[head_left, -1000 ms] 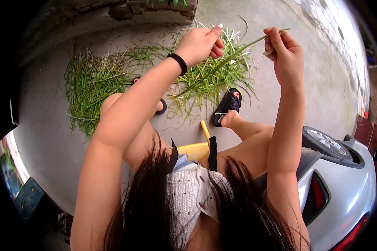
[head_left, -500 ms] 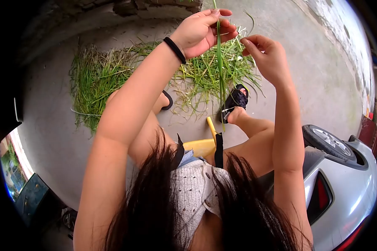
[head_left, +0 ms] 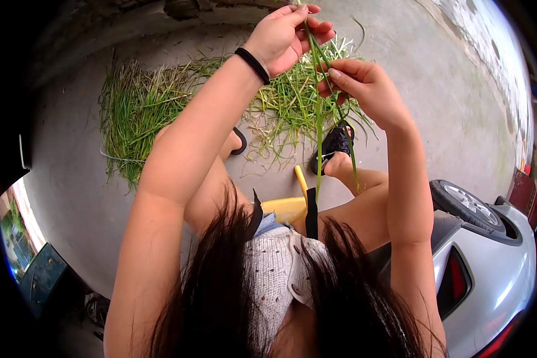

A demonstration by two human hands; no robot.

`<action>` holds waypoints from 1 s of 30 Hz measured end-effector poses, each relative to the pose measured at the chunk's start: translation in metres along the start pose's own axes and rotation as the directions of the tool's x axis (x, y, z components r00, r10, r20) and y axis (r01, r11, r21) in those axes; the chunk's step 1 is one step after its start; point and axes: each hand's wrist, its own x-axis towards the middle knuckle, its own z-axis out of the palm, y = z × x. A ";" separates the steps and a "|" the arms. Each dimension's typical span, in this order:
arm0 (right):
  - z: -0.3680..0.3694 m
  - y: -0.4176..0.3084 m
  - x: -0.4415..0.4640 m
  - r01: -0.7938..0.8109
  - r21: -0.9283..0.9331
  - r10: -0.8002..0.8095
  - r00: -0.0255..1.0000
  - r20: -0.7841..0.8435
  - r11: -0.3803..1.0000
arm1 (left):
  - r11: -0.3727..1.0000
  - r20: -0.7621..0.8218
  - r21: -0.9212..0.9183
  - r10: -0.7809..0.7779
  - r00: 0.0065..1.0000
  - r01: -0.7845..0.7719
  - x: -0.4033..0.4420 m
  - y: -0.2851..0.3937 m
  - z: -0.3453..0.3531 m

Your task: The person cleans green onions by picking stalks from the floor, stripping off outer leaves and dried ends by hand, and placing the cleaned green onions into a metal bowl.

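Note:
My left hand, with a black band at the wrist, pinches the top of a long green grass stalk between thumb and forefinger. The other fingers are loosely curled behind it. Lower and to the right, my right hand closes thumb and fingers on a leaf blade that splits away from the stalk and dangles below. Both pieces still join near my left hand. Beneath my hands, loose grass lies scattered on the concrete, partly hidden by my arms and fingers.
A denser pile of cut grass lies to the left on the concrete floor. My feet in black sandals flank the loose grass. I sit on something yellow. A silver car stands close on the right.
My right hand has moved left and slightly down and now grips a blade. That blade has been drawn rightward away from the stalk. My left hand has shifted slightly up and left.

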 end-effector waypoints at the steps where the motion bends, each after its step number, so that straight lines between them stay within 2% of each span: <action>1: 0.000 -0.002 0.000 -0.018 0.016 0.018 1.000 0.016 1.000 | 1.000 -0.022 0.021 0.004 1.000 -0.004 -0.001 0.001 0.002; 3: -0.001 -0.005 0.000 -0.057 0.049 0.055 0.997 0.049 0.997 | 1.000 -0.010 0.014 0.011 1.000 -0.011 -0.001 0.002 0.002; 6: -0.007 0.002 0.005 -0.073 0.000 0.073 0.994 0.085 0.997 | 0.998 -0.028 0.006 0.059 0.998 -0.059 0.003 0.002 -0.002; 9: 0.004 0.013 0.009 -0.033 0.049 0.036 0.998 -0.051 0.998 | 0.994 -0.065 -0.032 0.105 0.992 -0.107 0.005 0.005 -0.005; 10: 0.011 0.011 0.007 -0.019 0.015 0.020 0.997 -0.075 1.000 | 0.991 -0.077 -0.051 0.116 0.990 -0.120 0.006 0.007 -0.006; 13: 0.015 0.015 0.009 -0.201 0.345 0.174 0.979 0.108 0.917 | 0.987 -0.134 0.039 0.160 0.978 -0.156 0.008 0.015 -0.008; 14: 0.016 0.011 0.007 -0.253 0.350 0.205 0.964 0.169 0.902 | 0.984 -0.133 0.023 0.177 0.975 -0.176 0.010 0.016 -0.010; 17: 0.017 0.009 0.008 -0.273 0.451 0.163 0.949 0.268 0.850 | 0.978 -0.139 0.013 0.206 0.969 -0.206 0.012 0.019 -0.014; 20: 0.018 0.007 0.008 -0.282 0.533 0.130 0.944 0.304 0.798 | 0.977 -0.139 0.029 0.212 0.967 -0.210 0.010 0.021 -0.014; 23: 0.019 0.013 0.010 -0.213 0.534 0.076 0.961 0.265 0.818 | 0.973 -0.163 0.029 0.232 0.959 -0.230 0.009 0.020 -0.012; 29: 0.020 0.009 0.010 -0.202 0.572 0.103 0.974 0.201 0.795 | 0.961 -0.155 -0.007 0.271 0.950 -0.275 0.009 0.014 -0.020; 30: 0.021 0.007 0.008 -0.188 0.542 0.104 0.978 0.182 0.819 | 0.947 -0.049 0.100 0.311 0.949 -0.305 0.008 0.024 -0.019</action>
